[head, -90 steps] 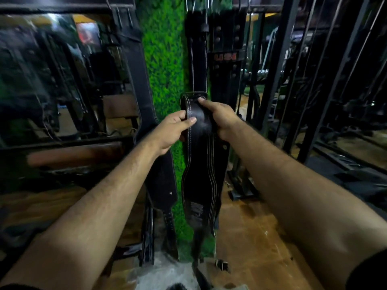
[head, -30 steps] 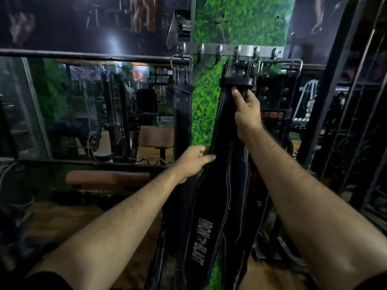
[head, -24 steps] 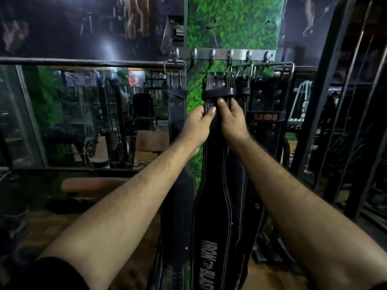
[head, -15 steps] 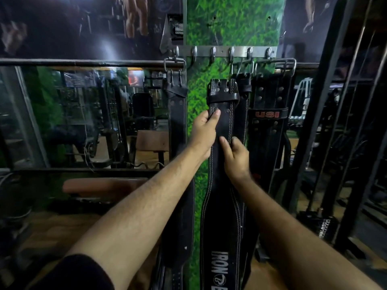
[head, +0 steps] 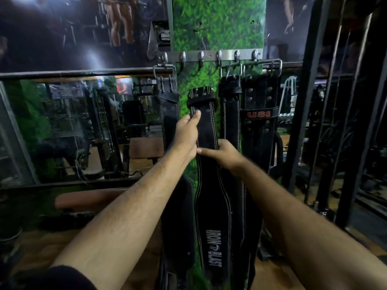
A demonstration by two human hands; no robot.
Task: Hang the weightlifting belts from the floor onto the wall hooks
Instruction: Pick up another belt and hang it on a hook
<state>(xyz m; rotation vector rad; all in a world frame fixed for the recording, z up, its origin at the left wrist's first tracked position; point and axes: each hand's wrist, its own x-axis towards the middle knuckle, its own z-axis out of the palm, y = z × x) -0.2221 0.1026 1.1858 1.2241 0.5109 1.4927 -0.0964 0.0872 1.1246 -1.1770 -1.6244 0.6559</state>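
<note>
Frame centre: your left hand (head: 187,136) and right hand (head: 225,152) grip the Iron Blast belt (head: 206,178), below the hook rail (head: 211,56), between two hanging belts.

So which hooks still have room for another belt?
Three hooks in the rail's middle look bare, between the left belt's buckle and the buckles crowded at the right. The belt held by the left hand and right hand is below them, not yet hooked.
</note>
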